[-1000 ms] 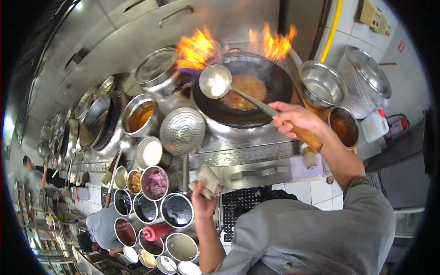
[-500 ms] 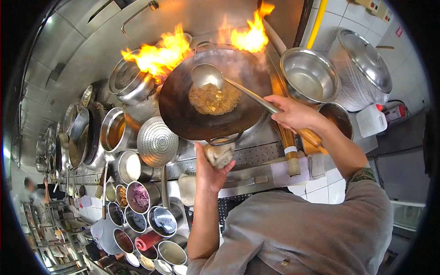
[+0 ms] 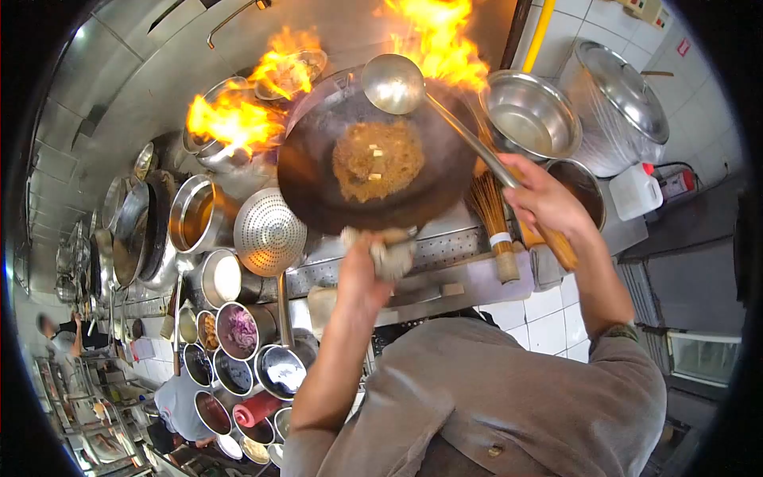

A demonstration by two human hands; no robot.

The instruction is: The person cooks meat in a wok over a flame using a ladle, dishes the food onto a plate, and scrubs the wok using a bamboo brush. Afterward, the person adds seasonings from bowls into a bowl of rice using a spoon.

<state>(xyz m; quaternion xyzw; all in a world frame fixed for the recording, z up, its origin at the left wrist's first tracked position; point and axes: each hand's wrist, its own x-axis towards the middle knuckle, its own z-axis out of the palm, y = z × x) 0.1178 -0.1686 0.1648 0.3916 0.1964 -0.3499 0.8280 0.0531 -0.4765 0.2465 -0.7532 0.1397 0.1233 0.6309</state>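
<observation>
A large dark wok (image 3: 318, 183) stands on the stove, with bubbling brown liquid (image 3: 358, 167) and a few pale pieces in its middle. My left hand (image 3: 367, 274) is closed on a folded cloth (image 3: 397, 256) at the wok's near rim, over the spot where its handle is; the hand is slightly blurred. In my right hand (image 3: 548, 203) is the wooden handle of a long metal ladle (image 3: 393, 83). The ladle's bowl hangs above the wok's far side, clear of the liquid.
Tall flames (image 3: 441, 40) rise behind the wok, and more (image 3: 230, 123) at its left. A perforated strainer (image 3: 270, 230), sauce pots (image 3: 238, 330) and a red bottle (image 3: 256, 409) are at the left. A bamboo brush (image 3: 494, 219) and steel basin (image 3: 531, 115) stand right. Two people are at far left.
My left hand has brought the cloth up to the wok's near rim and closed on it there. The wok has shifted nearer and left in view. The ladle has lifted away from the liquid.
</observation>
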